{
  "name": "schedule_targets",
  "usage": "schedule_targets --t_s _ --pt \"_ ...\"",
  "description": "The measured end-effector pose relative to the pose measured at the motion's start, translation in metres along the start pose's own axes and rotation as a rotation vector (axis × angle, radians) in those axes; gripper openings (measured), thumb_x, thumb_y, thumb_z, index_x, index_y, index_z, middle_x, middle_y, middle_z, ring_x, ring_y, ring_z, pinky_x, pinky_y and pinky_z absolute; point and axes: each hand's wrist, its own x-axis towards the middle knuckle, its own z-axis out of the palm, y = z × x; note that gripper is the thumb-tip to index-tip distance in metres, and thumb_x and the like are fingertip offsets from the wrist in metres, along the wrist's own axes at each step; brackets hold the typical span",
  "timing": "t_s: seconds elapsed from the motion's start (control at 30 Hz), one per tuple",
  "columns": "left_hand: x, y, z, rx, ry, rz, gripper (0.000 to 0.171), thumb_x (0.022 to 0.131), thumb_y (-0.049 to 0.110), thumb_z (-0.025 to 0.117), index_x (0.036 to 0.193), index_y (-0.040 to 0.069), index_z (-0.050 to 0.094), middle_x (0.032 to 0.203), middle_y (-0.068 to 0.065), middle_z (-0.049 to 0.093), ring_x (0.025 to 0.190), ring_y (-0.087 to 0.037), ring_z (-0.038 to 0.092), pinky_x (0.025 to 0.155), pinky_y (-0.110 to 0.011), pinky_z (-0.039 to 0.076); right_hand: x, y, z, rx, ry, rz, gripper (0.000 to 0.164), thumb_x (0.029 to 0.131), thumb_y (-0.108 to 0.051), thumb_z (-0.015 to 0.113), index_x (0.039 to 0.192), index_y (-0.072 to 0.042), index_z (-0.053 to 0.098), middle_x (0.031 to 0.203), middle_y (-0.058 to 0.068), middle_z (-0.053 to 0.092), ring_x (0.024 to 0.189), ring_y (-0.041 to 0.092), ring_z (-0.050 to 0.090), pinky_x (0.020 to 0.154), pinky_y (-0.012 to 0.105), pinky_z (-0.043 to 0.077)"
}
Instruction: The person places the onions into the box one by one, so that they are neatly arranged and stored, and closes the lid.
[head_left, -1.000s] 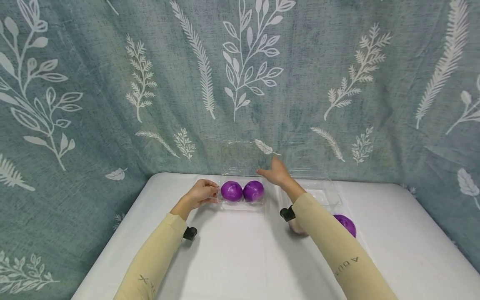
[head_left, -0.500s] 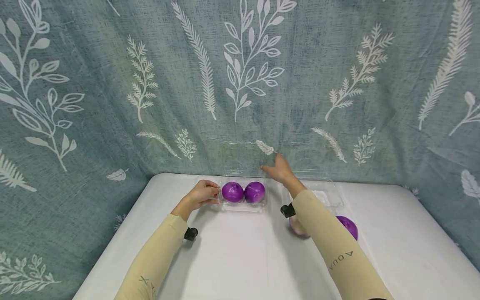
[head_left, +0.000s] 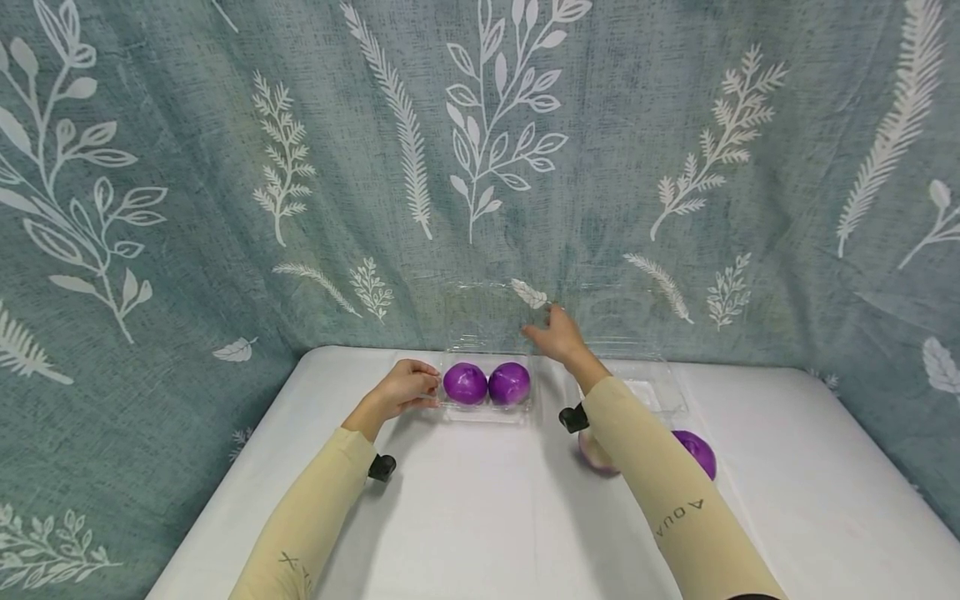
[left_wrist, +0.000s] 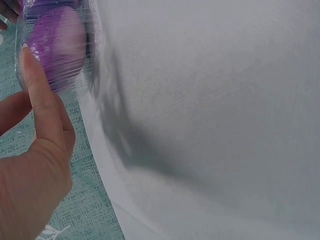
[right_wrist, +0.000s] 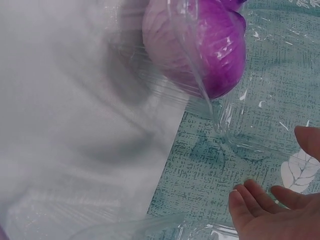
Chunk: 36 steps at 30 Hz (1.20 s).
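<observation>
So far, two vegetables [head_left: 466, 384] sit in the box [head_left: 487, 413], lid [head_left: 480, 318] unclosed, two others [head_left: 699, 450] outside; your left fingers [left_wrist: 41, 90] touch the box uncurled, right fingers [right_wrist: 241, 202] hold nothing.

Showing two glossy, round, purple onion-like bulbs [head_left: 465, 383] inside a clear, rectangular plastic clamshell box [head_left: 483, 415].
Sitting side by side in one crosswise row, too close to tell whether touching, and fading from deep purple to a pale, whitish side behind ridged, see-through walls. Lying open by the far edge of a white table [head_left: 450, 517], with a transparent plastic lid [head_left: 480, 317] standing raised along the back, catching thin highlights.
</observation>
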Motion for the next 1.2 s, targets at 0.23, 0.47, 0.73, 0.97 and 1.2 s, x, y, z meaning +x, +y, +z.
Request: schedule_targets --t_s 0.23,0.47,0.73,0.97,1.2 --pt "0.0002 0.0009 0.0010 0.000 0.003 -0.007 0.022 0.103 0.000 0.054 0.122 -0.010 0.057 0.107 -0.021 0.058 0.085 -0.021 0.058 0.077 -0.034 0.066 -0.0014 -0.0039 -0.0006 0.015 0.004 -0.012 0.069 0.106 -0.031 0.055 0.159 0.000 0.024 0.155 0.027 0.039 0.141 0.044 0.040 0.112 0.059 0.045" --pt "0.0003 0.0004 0.0008 -0.004 -0.004 -0.010 0.026 0.103 0.000 0.053 0.126 -0.012 0.055 0.114 -0.027 0.056 0.085 -0.020 0.057 0.076 -0.032 0.066 0.0001 -0.0046 0.0006 0.052 0.003 -0.019 0.064 0.107 -0.029 0.054 0.158 -0.001 0.029 0.153 0.024 0.042 0.138 0.042 0.044 0.110 0.057 0.047" --pt "-0.0025 0.0000 0.0010 0.000 -0.011 -0.001 0.028 0.104 -0.001 0.050 0.128 -0.015 0.052 0.107 -0.023 0.056 0.085 -0.020 0.057 0.080 -0.035 0.066 -0.0015 -0.0067 0.0014 0.075 -0.003 -0.035 0.056 0.109 -0.033 0.046 0.156 -0.004 0.034 0.151 0.022 0.045 0.134 0.041 0.048 0.106 0.056 0.051" --pt "-0.0022 0.0008 0.0021 0.002 -0.002 -0.016 0.030 0.103 0.000 0.052 0.130 -0.014 0.052 0.109 -0.023 0.057 0.085 -0.021 0.058 0.078 -0.034 0.066 -0.0024 -0.0071 0.0017 0.100 -0.012 -0.035 0.055 0.110 -0.035 0.044 0.156 -0.005 0.035 0.153 0.022 0.043 0.136 0.040 0.047 0.107 0.056 0.049" --pt "0.0000 0.0013 0.0016 0.003 -0.001 -0.009 0.031 0.103 0.001 0.053 0.130 -0.014 0.052 0.116 -0.027 0.056 0.086 -0.021 0.058 0.077 -0.033 0.066 -0.0014 -0.0064 0.0017 0.120 -0.010 -0.037 0.054 0.111 -0.035 0.043 0.155 -0.004 0.036 0.152 0.022 0.044 0.136 0.039 0.047 0.107 0.056 0.049"
